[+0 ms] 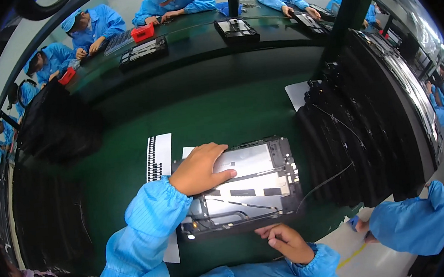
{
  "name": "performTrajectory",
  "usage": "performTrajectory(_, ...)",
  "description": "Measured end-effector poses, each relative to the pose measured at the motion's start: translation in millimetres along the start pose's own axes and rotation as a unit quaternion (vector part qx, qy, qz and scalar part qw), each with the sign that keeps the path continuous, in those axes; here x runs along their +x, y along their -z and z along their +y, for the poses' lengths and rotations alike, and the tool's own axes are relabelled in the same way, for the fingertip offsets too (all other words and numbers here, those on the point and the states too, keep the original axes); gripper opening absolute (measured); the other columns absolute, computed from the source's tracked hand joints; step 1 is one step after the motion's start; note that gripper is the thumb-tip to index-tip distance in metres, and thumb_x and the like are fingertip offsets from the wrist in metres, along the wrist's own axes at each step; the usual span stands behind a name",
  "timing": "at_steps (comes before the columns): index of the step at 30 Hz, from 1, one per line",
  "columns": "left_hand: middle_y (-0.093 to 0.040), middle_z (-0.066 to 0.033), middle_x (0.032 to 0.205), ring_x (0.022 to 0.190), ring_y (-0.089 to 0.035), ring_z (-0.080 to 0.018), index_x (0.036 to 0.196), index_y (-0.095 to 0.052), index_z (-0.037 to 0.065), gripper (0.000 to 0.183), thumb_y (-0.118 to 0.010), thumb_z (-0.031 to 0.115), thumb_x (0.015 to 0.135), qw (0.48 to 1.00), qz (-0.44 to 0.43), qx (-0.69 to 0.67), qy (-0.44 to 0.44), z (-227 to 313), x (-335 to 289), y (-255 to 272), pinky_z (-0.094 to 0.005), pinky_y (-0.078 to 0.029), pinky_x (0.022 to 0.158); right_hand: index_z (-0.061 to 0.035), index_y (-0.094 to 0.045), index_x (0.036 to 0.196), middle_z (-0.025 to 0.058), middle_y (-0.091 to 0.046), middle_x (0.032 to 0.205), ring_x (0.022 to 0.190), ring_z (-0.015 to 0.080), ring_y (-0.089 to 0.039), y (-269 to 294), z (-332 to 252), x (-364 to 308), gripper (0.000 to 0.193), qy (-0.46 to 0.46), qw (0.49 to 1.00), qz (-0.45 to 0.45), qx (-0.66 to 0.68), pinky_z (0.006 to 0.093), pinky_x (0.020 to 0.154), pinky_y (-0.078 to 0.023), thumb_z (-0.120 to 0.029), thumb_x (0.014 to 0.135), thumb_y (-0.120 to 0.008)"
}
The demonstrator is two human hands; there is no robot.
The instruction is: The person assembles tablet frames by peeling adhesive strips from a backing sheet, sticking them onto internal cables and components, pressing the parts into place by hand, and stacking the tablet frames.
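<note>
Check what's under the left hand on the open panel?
The left hand lies flat on the open panel, over its silver plate's upper-left corner. Whatever sits directly beneath the palm is hidden.

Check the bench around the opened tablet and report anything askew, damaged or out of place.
Nothing looks damaged or spilled. The opened tablet lies flat on the green mat, left hand resting on it, right hand at its near edge. One thin black cable trails loose from the tablet toward the black stack.

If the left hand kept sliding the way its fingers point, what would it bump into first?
The left hand lies flat on the open device, fingers pointing right. Sliding on, it would probably first meet the black frame at the device's right edge, though heights are hard to judge.
</note>
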State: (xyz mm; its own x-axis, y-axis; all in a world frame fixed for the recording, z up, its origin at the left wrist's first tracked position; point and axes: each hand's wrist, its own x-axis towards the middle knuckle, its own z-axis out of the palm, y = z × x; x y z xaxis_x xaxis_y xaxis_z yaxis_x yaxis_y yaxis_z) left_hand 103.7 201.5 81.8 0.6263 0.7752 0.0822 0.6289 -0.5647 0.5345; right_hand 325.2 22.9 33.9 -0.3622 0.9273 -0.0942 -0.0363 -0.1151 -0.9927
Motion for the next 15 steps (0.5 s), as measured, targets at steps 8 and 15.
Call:
performTrajectory(8,-0.048,-0.0184,0.110,0.103,-0.045,-0.0304,0.112,-0.048,-0.005,0.046,-0.060,0.023,0.077,0.999,0.033,0.004,-0.024,5.9,1.1,-5.2,-0.0372,-0.034,0.089,-0.0001,-0.049,0.089,0.0139,-0.056,0.101,0.090,0.0178,-0.053,16.3,-11.2,12.7,0.007,-0.056,0.998,0.018,-0.006,0.0283,0.080,-0.042,-0.005,0.084,-0.051)
performTrajectory(15,-0.033,-0.0201,0.129,0.118,-0.032,-0.0382,0.126,-0.037,0.004,0.081,-0.077,0.024,0.058,0.980,0.181,-0.064,0.060,32.3,-101.2,0.4,-0.0432,-0.027,0.097,0.0004,-0.048,0.086,0.0156,-0.056,0.101,0.086,0.0198,-0.056,21.1,-48.4,4.1,0.006,0.006,0.998,0.001,-0.061,0.0292,0.075,-0.045,-0.003,0.083,-0.051)
